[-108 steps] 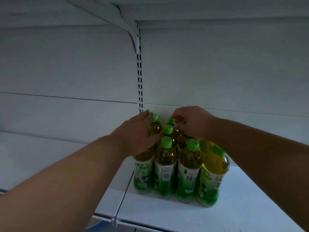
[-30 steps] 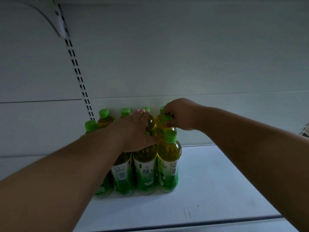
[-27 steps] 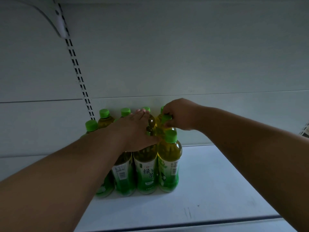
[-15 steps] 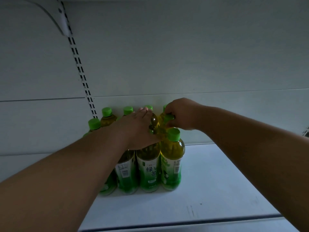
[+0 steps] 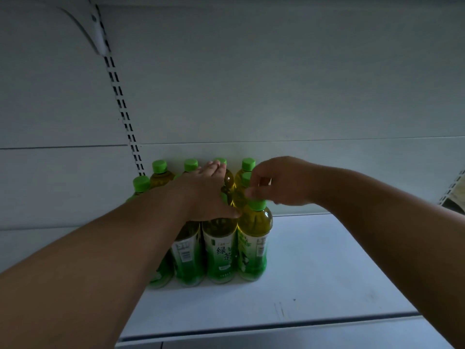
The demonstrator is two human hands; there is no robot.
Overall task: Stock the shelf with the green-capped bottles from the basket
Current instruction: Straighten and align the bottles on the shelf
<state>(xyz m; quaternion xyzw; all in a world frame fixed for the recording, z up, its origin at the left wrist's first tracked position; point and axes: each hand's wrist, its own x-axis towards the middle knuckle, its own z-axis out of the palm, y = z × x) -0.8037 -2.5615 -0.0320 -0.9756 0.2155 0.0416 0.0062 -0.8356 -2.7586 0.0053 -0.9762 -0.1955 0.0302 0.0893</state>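
Several green-capped tea bottles (image 5: 221, 250) with green-and-white labels stand in rows on the white shelf (image 5: 314, 278), left of its middle, against the back wall. My left hand (image 5: 207, 195) lies flat, palm down, over the tops of the middle bottles, fingers stretched toward the back. My right hand (image 5: 281, 182) hovers at the cluster's right side, fingers loosely curled, with nothing in them. Its fingertips sit just above the cap of the front right bottle (image 5: 254, 238). The cap of the bottle behind it (image 5: 246, 178) shows free. The basket is out of view.
A slotted upright (image 5: 123, 109) with a shelf bracket (image 5: 97, 34) runs up the back wall left of the bottles. The shelf's front lip (image 5: 276, 326) crosses the bottom. Bare shelf surface lies right of the bottles. Another upright (image 5: 453, 185) shows at the far right edge.
My right hand has let go of the second-row bottle's cap and drawn back a little toward the front right bottle. My left hand has stayed on the bottle tops.
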